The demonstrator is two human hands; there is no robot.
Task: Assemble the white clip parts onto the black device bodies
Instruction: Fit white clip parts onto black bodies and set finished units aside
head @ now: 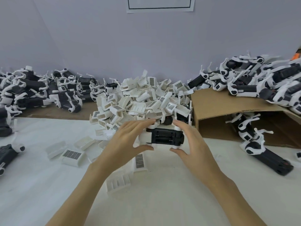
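A black device body point(164, 137) with white end pieces is held between both hands above the white table, just in front of a big heap of white clip parts point(141, 98). My left hand point(128, 137) grips its left end, where a white clip part point(144, 137) sits, thumb underneath and fingers over the top. My right hand point(187, 141) grips the right end the same way. Loose white clips point(71, 154) lie on the table near my left forearm.
Piles of black-and-white devices lie at the back left point(40, 92) and on top of and beside a brown cardboard box point(219, 108) at the right. One device point(267, 155) lies on the table at right, another point(8, 154) at the left edge. A wall stands behind.
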